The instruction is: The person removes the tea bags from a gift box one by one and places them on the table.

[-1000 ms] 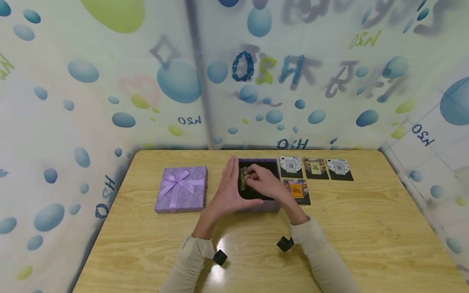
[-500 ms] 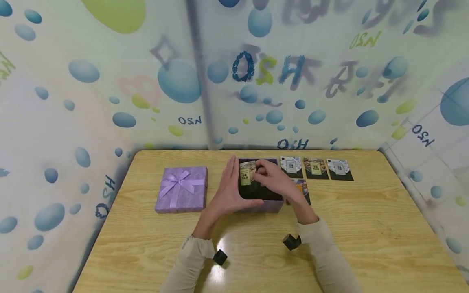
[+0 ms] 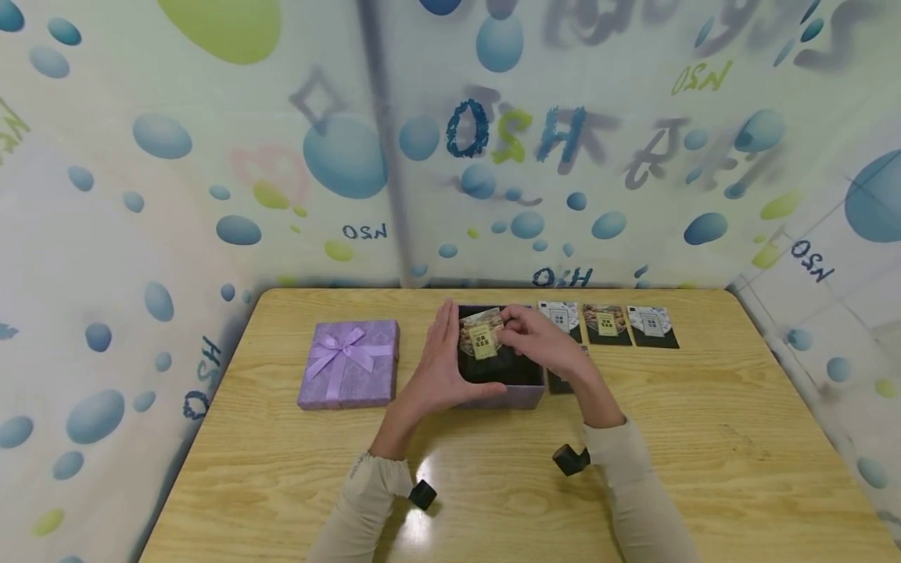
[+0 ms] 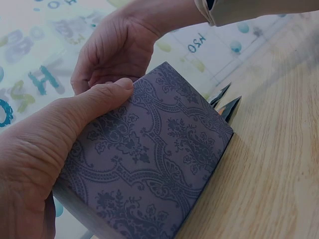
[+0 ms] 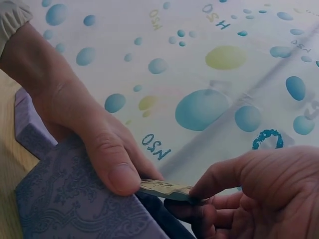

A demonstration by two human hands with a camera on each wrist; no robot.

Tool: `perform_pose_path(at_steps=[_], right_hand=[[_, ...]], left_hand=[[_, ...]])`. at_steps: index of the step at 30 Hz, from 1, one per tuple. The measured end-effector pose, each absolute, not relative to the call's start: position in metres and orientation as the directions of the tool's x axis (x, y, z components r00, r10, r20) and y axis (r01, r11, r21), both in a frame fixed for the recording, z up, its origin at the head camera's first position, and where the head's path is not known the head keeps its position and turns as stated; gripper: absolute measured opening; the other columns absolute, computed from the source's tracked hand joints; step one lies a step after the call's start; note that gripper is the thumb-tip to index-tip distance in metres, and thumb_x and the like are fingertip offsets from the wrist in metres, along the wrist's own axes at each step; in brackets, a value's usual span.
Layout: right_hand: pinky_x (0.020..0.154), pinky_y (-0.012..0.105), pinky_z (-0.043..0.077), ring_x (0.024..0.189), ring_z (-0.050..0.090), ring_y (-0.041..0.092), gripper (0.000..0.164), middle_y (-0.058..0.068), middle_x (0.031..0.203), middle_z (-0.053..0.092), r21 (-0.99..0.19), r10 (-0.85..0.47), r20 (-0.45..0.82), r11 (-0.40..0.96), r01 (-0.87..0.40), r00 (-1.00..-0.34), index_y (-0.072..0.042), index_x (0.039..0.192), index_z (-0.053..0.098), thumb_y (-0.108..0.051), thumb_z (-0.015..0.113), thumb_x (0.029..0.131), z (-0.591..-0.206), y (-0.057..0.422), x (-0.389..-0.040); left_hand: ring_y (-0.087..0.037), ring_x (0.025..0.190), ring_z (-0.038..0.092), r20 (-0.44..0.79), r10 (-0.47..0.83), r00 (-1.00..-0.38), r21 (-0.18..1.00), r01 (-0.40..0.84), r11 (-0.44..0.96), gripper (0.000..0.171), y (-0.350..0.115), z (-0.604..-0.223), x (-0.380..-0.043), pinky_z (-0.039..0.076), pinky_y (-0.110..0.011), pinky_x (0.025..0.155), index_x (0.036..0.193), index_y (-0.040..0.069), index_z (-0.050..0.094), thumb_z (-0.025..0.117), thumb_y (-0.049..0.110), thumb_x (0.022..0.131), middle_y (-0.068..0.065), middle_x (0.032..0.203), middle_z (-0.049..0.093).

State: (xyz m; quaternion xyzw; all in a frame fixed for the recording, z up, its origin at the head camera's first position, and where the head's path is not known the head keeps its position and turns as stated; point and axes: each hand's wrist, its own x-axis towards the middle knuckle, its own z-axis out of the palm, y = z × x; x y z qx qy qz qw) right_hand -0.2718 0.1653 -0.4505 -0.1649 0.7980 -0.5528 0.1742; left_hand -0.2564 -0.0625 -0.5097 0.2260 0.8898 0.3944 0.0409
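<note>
A purple gift box (image 3: 503, 397) with a dark inside stands lidless mid-table. My left hand (image 3: 443, 367) holds its near left corner, fingers along the left side and thumb across the front wall; the left wrist view shows that thumb (image 4: 107, 97) on the patterned side. My right hand (image 3: 540, 341) pinches the right edge of a flat square packet (image 3: 482, 338), black below with a food picture and pale label above. The packet lies over the box opening, tilted slightly. In the right wrist view the packet (image 5: 164, 187) appears nearly edge-on, between the left thumb and the right fingertips.
The purple lid (image 3: 348, 363) with a ribbon bow lies left of the box. Right of it lie a white-and-black packet (image 3: 561, 315), a brown one (image 3: 608, 324) and another white-and-black one (image 3: 652, 325). A fourth packet (image 3: 559, 385) is mostly hidden under my right wrist.
The packet has turned from steeply tilted at the box's left side to face up, and has shifted right. My right hand has moved right with it; the left hand stays put.
</note>
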Motion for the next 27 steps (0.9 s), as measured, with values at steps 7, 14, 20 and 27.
perform_pose_path(at_steps=[7,14,20,27], right_hand=[[0.071,0.038,0.043,0.069,0.046,0.027,0.015,0.004,0.074,0.052,-0.932,-0.452,-0.141,0.360,-0.036,-0.881,0.001,0.112,0.055,-0.014,0.054,0.109,-0.444,0.172,-0.270],[0.071,0.036,0.044,0.071,0.048,0.022,0.016,0.003,0.076,0.056,-0.928,-0.477,-0.150,0.369,-0.043,-0.866,0.002,0.111,0.055,-0.014,0.054,0.109,-0.442,0.175,-0.271],[0.073,0.036,0.046,0.073,0.050,0.023,0.014,0.004,0.080,0.058,-0.934,-0.476,-0.146,0.355,-0.038,-0.867,0.001,0.110,0.054,-0.013,0.054,0.109,-0.441,0.177,-0.271],[0.071,0.036,0.042,0.071,0.046,0.024,0.012,0.003,0.074,0.050,-0.942,-0.493,-0.115,0.329,-0.063,-0.862,0.000,0.104,0.051,-0.011,0.054,0.108,-0.446,0.180,-0.273]], left_hand=[[-0.028,0.162,-0.010,0.110,0.430,-0.896,0.717,0.371,0.590,0.147,-0.062,-0.510,-0.256,0.003,-0.057,0.128,0.162,0.030,-0.024,0.085,0.070,0.072,0.012,0.170,-0.026],[-0.026,0.162,-0.011,0.111,0.429,-0.896,0.717,0.372,0.590,0.147,-0.063,-0.510,-0.256,0.004,-0.056,0.128,0.162,0.031,-0.024,0.083,0.075,0.071,0.011,0.171,-0.026],[-0.026,0.162,-0.012,0.106,0.427,-0.898,0.717,0.366,0.593,0.147,-0.063,-0.511,-0.257,0.004,-0.056,0.128,0.162,0.031,-0.024,0.081,0.078,0.070,0.011,0.170,-0.025],[-0.018,0.160,-0.016,0.095,0.420,-0.903,0.720,0.353,0.597,0.148,-0.063,-0.511,-0.257,0.003,-0.054,0.128,0.162,0.032,-0.025,0.081,0.079,0.070,0.013,0.170,-0.026]])
